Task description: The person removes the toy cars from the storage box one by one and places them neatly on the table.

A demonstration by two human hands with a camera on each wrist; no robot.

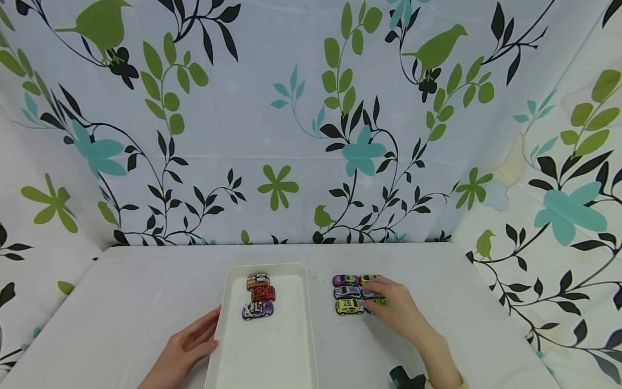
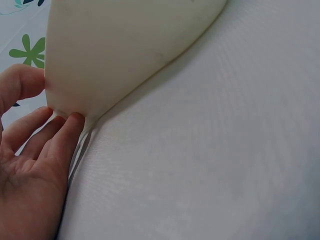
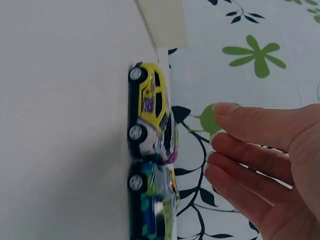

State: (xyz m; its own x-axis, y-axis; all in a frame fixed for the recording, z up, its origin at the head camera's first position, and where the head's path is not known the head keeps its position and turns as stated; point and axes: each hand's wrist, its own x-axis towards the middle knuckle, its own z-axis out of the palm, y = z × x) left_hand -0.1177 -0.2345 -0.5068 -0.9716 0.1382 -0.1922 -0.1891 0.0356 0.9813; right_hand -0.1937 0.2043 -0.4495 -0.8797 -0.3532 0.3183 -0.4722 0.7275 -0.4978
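Observation:
My left hand (image 1: 187, 346) rests its fingers and thumb against the left side of a cream tray (image 1: 264, 354); the left wrist view shows the fingertips touching the tray's outer wall (image 2: 125, 45). Inside the tray sit an orange toy car (image 1: 257, 281), a red toy car (image 1: 263, 293) and a purple-and-white toy car (image 1: 257, 310). Over a block of several toy cars hovers my right hand (image 1: 400, 308), partly covering its right column. That block includes a purple car (image 1: 345, 280), a silver car (image 1: 347, 292) and a yellow car (image 1: 349, 307). The right wrist view shows nothing between its slightly bent fingers.
White cloth covers the table (image 1: 146, 292). Patterned curtains (image 1: 272, 135) hang behind it and at both sides. A black device (image 1: 407, 378) is by the right wrist. The right wrist view shows a yellow-and-white car (image 3: 152, 107) touching a blue-green car (image 3: 155, 200).

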